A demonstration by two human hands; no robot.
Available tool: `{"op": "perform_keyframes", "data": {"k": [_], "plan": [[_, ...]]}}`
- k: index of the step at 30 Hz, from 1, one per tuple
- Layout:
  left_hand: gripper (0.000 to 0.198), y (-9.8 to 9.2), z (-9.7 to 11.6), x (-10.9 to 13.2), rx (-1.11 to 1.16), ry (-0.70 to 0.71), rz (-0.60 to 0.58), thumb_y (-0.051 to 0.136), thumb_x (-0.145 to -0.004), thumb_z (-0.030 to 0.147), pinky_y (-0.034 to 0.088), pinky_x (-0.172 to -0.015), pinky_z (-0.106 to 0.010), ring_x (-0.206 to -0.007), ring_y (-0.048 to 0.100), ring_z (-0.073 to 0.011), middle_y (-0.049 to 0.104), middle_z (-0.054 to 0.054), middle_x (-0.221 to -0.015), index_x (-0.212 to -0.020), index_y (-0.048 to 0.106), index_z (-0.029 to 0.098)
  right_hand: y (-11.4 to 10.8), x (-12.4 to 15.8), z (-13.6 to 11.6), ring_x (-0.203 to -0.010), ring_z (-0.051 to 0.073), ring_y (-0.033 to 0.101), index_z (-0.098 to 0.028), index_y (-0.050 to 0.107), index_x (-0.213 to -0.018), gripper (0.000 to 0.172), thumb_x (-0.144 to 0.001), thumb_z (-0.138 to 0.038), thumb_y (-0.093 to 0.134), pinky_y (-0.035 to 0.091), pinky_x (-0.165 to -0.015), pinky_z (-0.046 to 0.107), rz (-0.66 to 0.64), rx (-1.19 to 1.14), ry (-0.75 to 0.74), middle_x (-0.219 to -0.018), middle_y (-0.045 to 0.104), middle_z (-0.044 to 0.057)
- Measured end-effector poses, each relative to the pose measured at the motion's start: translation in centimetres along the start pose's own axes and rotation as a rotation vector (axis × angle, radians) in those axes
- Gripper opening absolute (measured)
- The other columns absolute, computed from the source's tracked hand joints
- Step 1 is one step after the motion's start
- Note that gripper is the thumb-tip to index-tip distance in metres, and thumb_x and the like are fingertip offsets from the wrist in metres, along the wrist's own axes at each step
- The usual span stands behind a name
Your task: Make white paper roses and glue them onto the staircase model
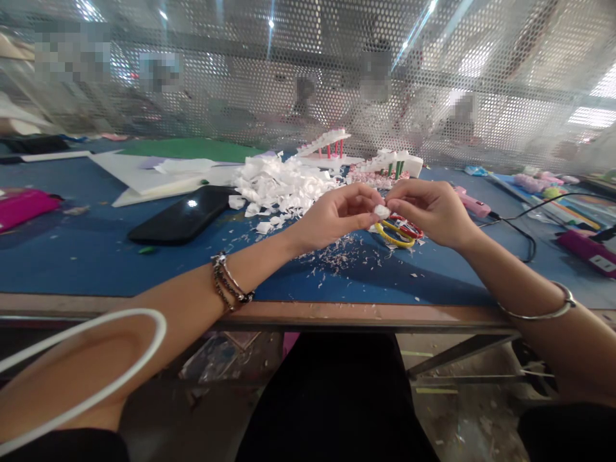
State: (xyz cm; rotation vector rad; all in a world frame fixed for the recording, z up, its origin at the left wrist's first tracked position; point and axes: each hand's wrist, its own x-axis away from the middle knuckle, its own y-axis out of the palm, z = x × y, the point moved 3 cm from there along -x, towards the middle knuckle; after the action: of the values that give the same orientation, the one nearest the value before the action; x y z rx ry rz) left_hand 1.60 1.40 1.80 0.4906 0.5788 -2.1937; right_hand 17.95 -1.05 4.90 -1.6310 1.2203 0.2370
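Just above the blue table, my left hand (342, 215) and my right hand (432, 208) meet fingertip to fingertip. Between them is a small white crumpled piece (382, 211), which looks like paper; both hands pinch it. Right below my fingers lie a yellow ring (395, 241) and a red ring (409, 228), partly covered by the right hand. A heap of white paper scraps (283, 186) is piled behind my left hand. Tiny white shreds (337, 256) are scattered on the table between my forearms.
A black phone (183, 215) lies left of the heap. Two white stair-like models (332, 144) stand behind it. Toward the right are a pink glue gun (474, 203) with a black cable and a purple power strip (587, 251). A perforated metal screen (269, 96) rises behind the table.
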Motion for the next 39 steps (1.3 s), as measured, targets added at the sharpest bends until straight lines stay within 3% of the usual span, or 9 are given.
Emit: {"op": "perform_keyframes", "data": {"k": [5, 10, 12, 15, 17, 20, 24, 35, 39], "plan": [[0.022, 0.1, 0.2, 0.0, -0.022, -0.014, 0.008, 0.067, -0.073, 0.027, 0.048, -0.065, -0.021, -0.069, 0.058, -0.0075, 0.062, 0.001, -0.078, -0.089, 0.056, 0.017, 0.0, -0.2, 0.1, -0.061, 0.008, 0.053, -0.015, 0.061, -0.069, 0.019, -0.084, -0.025, 0.054, 0.043, -0.059, 0.023, 0.013, 0.049, 0.019, -0.066, 0.06, 0.0], [0.024, -0.1, -0.1, -0.1, -0.026, -0.056, 0.039, 0.069, -0.071, 0.028, 0.047, -0.064, -0.021, -0.066, 0.056, -0.0071, 0.061, 0.002, -0.074, -0.089, 0.057, 0.017, -0.6, 0.0, 0.5, -0.057, 0.008, 0.051, -0.018, 0.059, -0.077, 0.015, -0.087, -0.025, 0.051, 0.044, -0.057, 0.024, 0.141, 0.044, 0.084, -0.063, 0.055, -0.002], [0.026, -0.4, -0.4, -0.2, 0.037, -0.087, 0.054, 0.07, -0.071, 0.03, 0.047, -0.063, -0.021, -0.065, 0.055, -0.0068, 0.061, 0.002, -0.074, -0.09, 0.057, 0.018, -0.8, 0.1, 0.2, -0.065, 0.009, 0.054, -0.019, 0.06, -0.091, 0.012, -0.085, -0.028, 0.055, 0.047, -0.062, 0.025, 0.129, 0.012, 0.022, -0.073, 0.057, 0.0], [0.027, -0.6, -0.9, -0.2, 0.173, -0.158, 0.059, 0.072, -0.07, 0.031, 0.046, -0.061, -0.02, -0.063, 0.055, -0.006, 0.061, 0.002, -0.074, -0.09, 0.059, 0.019, -0.5, 0.3, -0.6, -0.081, 0.013, 0.056, -0.02, 0.057, -0.109, 0.035, -0.077, -0.034, 0.066, 0.049, -0.075, 0.029, 0.011, 0.076, -0.136, -0.096, 0.059, 0.004], [0.025, -0.5, -1.0, -0.2, 0.227, -0.205, -0.004, 0.074, -0.069, 0.03, 0.046, -0.061, -0.021, -0.062, 0.055, -0.006, 0.06, 0.002, -0.072, -0.088, 0.06, 0.02, -0.2, 0.3, -0.8, -0.084, 0.014, 0.056, -0.021, 0.057, -0.112, 0.042, -0.075, -0.035, 0.069, 0.05, -0.077, 0.03, -0.042, 0.162, -0.215, -0.103, 0.057, 0.006], [0.022, -0.2, -1.1, 0.0, 0.262, -0.243, -0.096, 0.074, -0.069, 0.027, 0.046, -0.06, -0.021, -0.061, 0.053, -0.0059, 0.059, 0.002, -0.071, -0.084, 0.062, 0.018, 0.3, 0.3, -0.8, -0.083, 0.014, 0.055, -0.021, 0.06, -0.107, 0.031, -0.078, -0.032, 0.066, 0.05, -0.075, 0.031, -0.054, 0.223, -0.286, -0.097, 0.057, 0.005], [0.02, -0.2, -1.1, 0.1, 0.296, -0.258, -0.095, 0.072, -0.07, 0.028, 0.049, -0.067, -0.024, -0.065, 0.055, -0.0069, 0.061, 0.0, -0.079, -0.085, 0.062, 0.018, 0.6, 0.3, -0.9, -0.08, 0.013, 0.055, -0.021, 0.063, -0.096, 0.016, -0.081, -0.026, 0.062, 0.049, -0.072, 0.03, -0.042, 0.23, -0.336, -0.09, 0.058, 0.004], [0.027, 0.1, -1.3, 0.1, 0.292, -0.272, -0.06, 0.076, -0.067, 0.033, 0.049, -0.069, -0.024, -0.07, 0.058, -0.0087, 0.061, 0.001, -0.072, -0.085, 0.063, 0.017, 0.5, 0.8, -1.0, -0.075, 0.013, 0.055, -0.021, 0.064, -0.096, 0.014, -0.084, -0.026, 0.057, 0.047, -0.066, 0.028, 0.037, 0.423, -0.42, -0.084, 0.057, 0.003], [0.027, 0.0, -1.6, -0.1, 0.202, -0.253, 0.002, 0.076, -0.067, 0.032, 0.048, -0.071, -0.024, -0.075, 0.06, -0.0088, 0.065, -0.001, -0.082, -0.084, 0.064, 0.016, 0.8, 0.8, -0.5, -0.074, 0.014, 0.053, -0.021, 0.063, -0.096, 0.015, -0.085, -0.028, 0.056, 0.046, -0.066, 0.029, 0.026, 0.563, -0.444, -0.084, 0.056, 0.004]]}}
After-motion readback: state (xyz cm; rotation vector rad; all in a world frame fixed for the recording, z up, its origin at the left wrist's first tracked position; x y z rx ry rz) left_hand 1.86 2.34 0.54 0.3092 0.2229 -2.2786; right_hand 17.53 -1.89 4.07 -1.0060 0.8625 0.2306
